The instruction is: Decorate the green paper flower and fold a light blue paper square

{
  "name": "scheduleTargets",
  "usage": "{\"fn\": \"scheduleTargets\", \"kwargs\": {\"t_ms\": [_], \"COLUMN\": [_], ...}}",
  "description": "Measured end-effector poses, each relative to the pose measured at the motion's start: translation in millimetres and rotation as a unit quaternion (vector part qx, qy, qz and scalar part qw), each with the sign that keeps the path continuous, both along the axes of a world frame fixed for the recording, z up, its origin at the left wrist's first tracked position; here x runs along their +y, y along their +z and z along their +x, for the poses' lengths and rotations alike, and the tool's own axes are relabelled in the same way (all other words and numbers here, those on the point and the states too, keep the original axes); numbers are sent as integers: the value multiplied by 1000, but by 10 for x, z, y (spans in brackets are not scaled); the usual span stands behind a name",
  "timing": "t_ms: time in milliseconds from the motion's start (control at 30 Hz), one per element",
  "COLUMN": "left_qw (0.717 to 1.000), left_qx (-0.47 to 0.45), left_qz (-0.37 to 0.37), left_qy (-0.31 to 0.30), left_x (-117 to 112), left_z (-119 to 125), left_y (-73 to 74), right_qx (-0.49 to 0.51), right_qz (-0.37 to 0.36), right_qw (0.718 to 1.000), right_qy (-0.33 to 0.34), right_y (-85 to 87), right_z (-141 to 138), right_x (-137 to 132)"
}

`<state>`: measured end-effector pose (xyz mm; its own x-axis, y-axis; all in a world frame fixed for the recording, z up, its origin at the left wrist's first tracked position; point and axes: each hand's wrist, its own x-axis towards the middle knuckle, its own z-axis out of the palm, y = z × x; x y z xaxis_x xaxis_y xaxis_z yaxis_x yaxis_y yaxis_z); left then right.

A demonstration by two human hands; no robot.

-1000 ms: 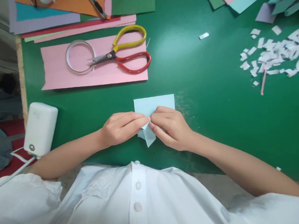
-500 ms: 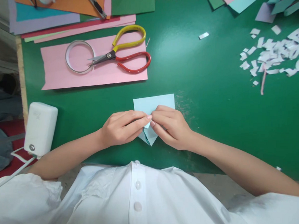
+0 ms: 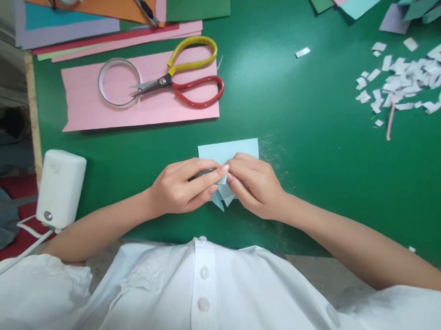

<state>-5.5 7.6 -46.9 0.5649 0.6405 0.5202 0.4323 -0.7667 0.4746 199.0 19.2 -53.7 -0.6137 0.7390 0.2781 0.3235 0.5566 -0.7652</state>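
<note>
A folded piece of light blue paper (image 3: 227, 148) lies on the green table in front of my chest, its straight edge facing away from me and its pointed flaps towards me. My left hand (image 3: 185, 185) grips it from the left, with thumb and fingertips pressed on a small fold at its middle. From the right, my right hand (image 3: 256, 184) pinches the same fold, fingers curled and fingertips touching those of the left. Both hands cover much of the paper's middle. Two separate points stick out below the fingers.
Beyond the hands, scissors (image 3: 195, 77) with yellow and red handles and a tape ring (image 3: 99, 82) lie on pink paper (image 3: 83, 108). A white power bank (image 3: 61, 188) with a cable sits at left. White paper scraps (image 3: 405, 86) and a cutter knife (image 3: 142, 4) lie farther back.
My left fingers have shifted slightly right across the fold. The near tip of the light blue paper has parted into two points. Both hands keep their grip.
</note>
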Motion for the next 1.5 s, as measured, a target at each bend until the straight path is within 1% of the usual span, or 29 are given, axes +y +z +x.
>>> {"fn": "scheduleTargets", "kwargs": {"t_ms": [133,267,400,600,800,900,1000,1133,1300,1500], "left_qw": [995,983,968,956,948,948,945,942,939,943], "left_qx": [-54,-89,-86,-52,-68,-67,-71,-76,-78,-70], "left_qz": [-77,-155,-232,-288,-310,-310,-319,-326,-334,-326], "left_qy": [24,41,37,27,-8,-13,-15,-7,2,1], "left_x": [18,39,50,57,74,76,73,69,67,66], "left_z": [18,40,30,14,22,22,16,7,1,-3], "left_y": [19,29,36,68,72,70,69,68,64,54], "right_qx": [-9,-1,21,42,23,32,62,71,81,68], "right_qz": [16,23,7,8,13,-10,-35,-41,-48,-53], "right_qw": [1000,1000,1000,999,1000,999,997,997,995,996], "right_qy": [1,-5,-3,-5,-2,-18,-22,5,9,-15], "right_y": [-5,5,7,1,10,13,27,55,59,55], "right_z": [0,-1,-2,2,4,6,19,45,45,26], "right_x": [-4,-3,-6,-3,-11,-21,-24,-21,-20,-9]}}
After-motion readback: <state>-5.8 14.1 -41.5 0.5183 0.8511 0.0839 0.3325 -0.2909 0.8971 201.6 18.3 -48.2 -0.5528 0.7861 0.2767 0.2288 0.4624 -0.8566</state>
